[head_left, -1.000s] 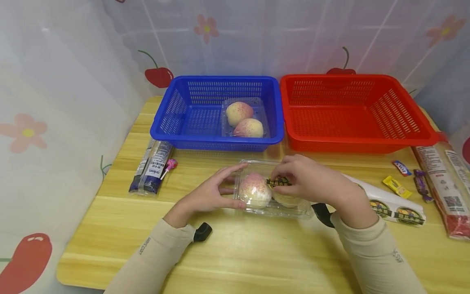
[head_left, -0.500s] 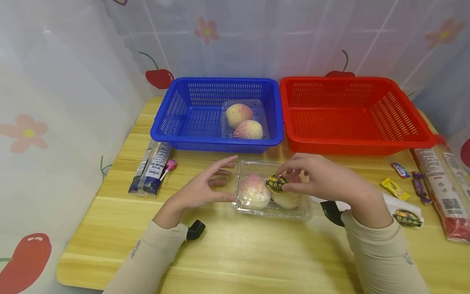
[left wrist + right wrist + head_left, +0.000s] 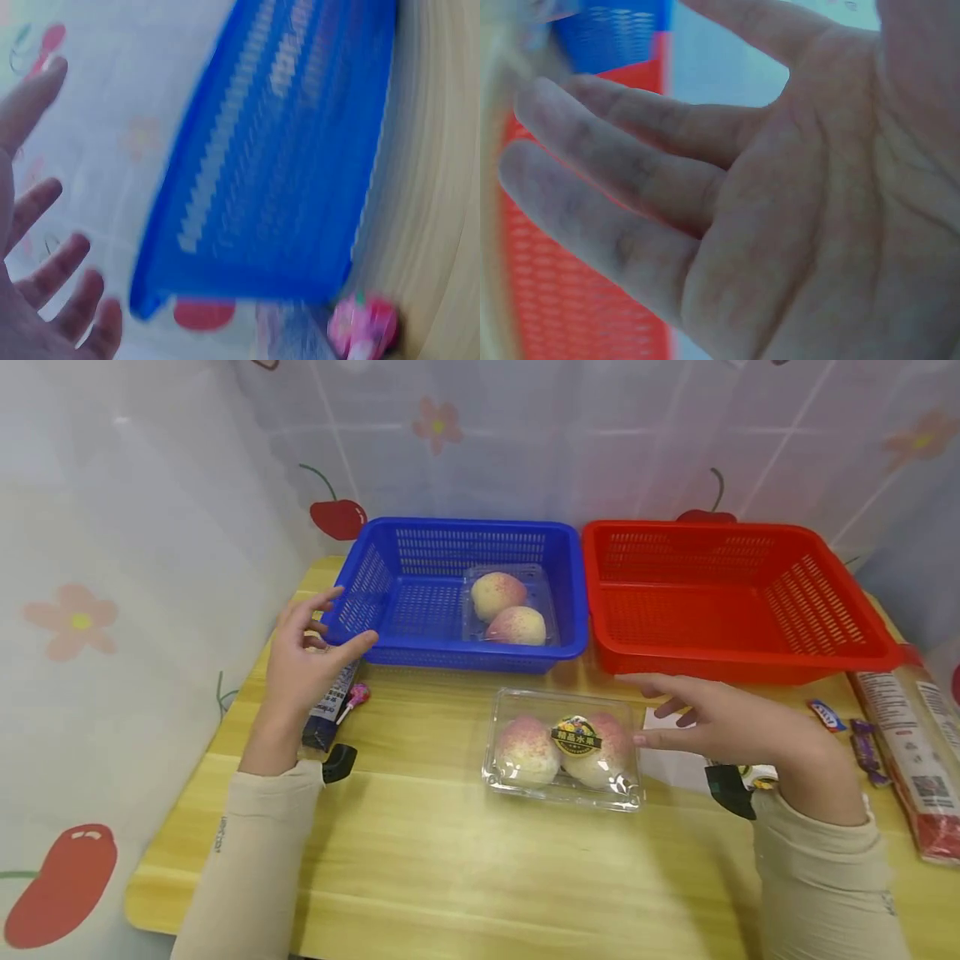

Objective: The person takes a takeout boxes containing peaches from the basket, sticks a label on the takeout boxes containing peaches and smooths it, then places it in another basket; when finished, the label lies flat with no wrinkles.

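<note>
A clear plastic clamshell box (image 3: 564,797) with two pink-and-cream peaches (image 3: 527,750) lies mid-table. Its lid bears a round black-and-yellow sticker (image 3: 576,737), flat against the plastic. My right hand (image 3: 720,722) hovers just right of the box with fingers extended, holding nothing; the right wrist view shows its bare palm. My left hand (image 3: 300,668) is raised by the front left corner of the blue basket (image 3: 480,657), fingers spread. In the left wrist view, those fingers (image 3: 52,270) stand apart from the basket. A second clamshell box with two peaches (image 3: 516,626) lies in that basket.
A red basket (image 3: 742,662) stands right of the blue one. A packet (image 3: 322,732) and a pink lollipop (image 3: 358,695) lie at left. At right are a long package (image 3: 918,777), small candies (image 3: 827,715) and a white sticker roll (image 3: 675,768), partly behind the right hand.
My right hand has let go of the sticker, now on the lid, and moved right. My left hand has left the box's side and swung left and up toward the blue basket.
</note>
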### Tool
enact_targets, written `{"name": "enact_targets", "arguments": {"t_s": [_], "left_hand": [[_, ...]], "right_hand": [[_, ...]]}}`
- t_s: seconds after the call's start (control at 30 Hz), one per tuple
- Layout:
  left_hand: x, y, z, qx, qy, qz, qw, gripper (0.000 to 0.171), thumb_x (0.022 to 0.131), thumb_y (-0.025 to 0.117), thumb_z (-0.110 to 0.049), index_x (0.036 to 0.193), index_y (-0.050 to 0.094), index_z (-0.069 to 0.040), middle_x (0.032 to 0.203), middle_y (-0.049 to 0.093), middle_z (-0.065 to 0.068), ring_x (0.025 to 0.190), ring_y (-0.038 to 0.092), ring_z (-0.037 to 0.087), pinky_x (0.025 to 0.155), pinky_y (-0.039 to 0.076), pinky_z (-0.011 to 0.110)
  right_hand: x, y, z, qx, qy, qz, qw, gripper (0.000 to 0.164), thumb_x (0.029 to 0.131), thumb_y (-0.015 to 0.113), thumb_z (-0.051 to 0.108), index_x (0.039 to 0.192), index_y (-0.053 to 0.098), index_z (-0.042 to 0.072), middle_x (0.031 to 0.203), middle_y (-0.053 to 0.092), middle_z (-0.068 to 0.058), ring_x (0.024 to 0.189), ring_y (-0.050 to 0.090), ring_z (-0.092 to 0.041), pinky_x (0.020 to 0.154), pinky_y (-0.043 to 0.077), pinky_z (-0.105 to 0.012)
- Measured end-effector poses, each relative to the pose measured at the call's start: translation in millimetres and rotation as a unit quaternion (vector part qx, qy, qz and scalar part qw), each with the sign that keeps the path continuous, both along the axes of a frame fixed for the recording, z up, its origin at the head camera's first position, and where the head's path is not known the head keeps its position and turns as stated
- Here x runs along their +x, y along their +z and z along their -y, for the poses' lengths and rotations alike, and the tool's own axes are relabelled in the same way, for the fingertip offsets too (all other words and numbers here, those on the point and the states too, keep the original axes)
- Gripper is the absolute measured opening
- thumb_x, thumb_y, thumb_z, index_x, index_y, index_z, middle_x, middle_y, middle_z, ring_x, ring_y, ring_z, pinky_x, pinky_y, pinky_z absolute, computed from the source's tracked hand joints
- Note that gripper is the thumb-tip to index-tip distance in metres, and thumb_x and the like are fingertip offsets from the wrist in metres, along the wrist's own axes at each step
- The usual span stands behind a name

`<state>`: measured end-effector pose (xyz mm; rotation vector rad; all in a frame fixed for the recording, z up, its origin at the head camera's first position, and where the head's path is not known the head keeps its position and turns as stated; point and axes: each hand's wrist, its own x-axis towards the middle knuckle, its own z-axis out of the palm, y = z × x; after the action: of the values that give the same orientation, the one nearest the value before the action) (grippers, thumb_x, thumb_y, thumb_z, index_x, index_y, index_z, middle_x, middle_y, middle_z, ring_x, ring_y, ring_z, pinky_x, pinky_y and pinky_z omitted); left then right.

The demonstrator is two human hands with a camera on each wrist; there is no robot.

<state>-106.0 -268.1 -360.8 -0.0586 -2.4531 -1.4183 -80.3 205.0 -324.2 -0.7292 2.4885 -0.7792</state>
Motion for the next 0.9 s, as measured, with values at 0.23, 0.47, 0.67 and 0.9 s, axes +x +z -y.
{"name": "enact_targets", "arguments": {"t_s": [0.23,0.47,0.67,0.9], "left_hand": [[-21.2,-10.0,17,-0.005,0.027,0.113,0.9932,0.094,0.079,0.080,-0.058,0.158,0.031,-0.040,0.161,0.021,0.003,0.136,0.027,0.031,0.104,0.036,0.052],[-28.6,-23.6,18,0.071,-0.004,0.181,0.9809,0.099,0.081,0.081,-0.054,0.159,0.021,-0.045,0.167,0.014,-0.001,0.145,0.029,0.032,0.115,0.031,0.049],[-28.4,-31.0,19,0.091,-0.020,0.172,0.9806,0.098,0.085,0.078,-0.051,0.161,0.016,-0.041,0.167,0.011,0.004,0.147,0.027,0.031,0.116,0.030,0.048],[-32.0,-33.9,16,0.108,-0.025,0.169,0.9794,0.097,0.087,0.077,-0.047,0.161,0.014,-0.038,0.167,0.008,0.005,0.149,0.022,0.032,0.117,0.027,0.049]], "right_hand": [[-7.9,-31.6,-8,-0.052,0.018,0.067,0.996,0.072,0.095,0.072,0.031,0.155,0.035,0.015,0.142,0.049,-0.023,0.117,0.060,-0.038,0.092,0.053,-0.053],[-11.0,-55.2,-6,-0.132,0.053,0.077,0.987,0.065,0.098,0.069,0.018,0.154,0.035,0.013,0.118,0.061,-0.008,0.111,0.060,-0.029,0.093,0.053,-0.041],[-7.8,-67.7,-3,-0.192,0.040,0.048,0.979,0.061,0.096,0.071,0.010,0.149,0.043,0.010,0.104,0.056,-0.011,0.094,0.063,-0.026,0.085,0.055,-0.034],[6.2,-75.3,0,-0.229,-0.049,0.093,0.968,0.062,0.092,0.075,0.010,0.147,0.046,0.013,0.099,0.053,-0.018,0.084,0.063,-0.028,0.073,0.054,-0.033]]}}
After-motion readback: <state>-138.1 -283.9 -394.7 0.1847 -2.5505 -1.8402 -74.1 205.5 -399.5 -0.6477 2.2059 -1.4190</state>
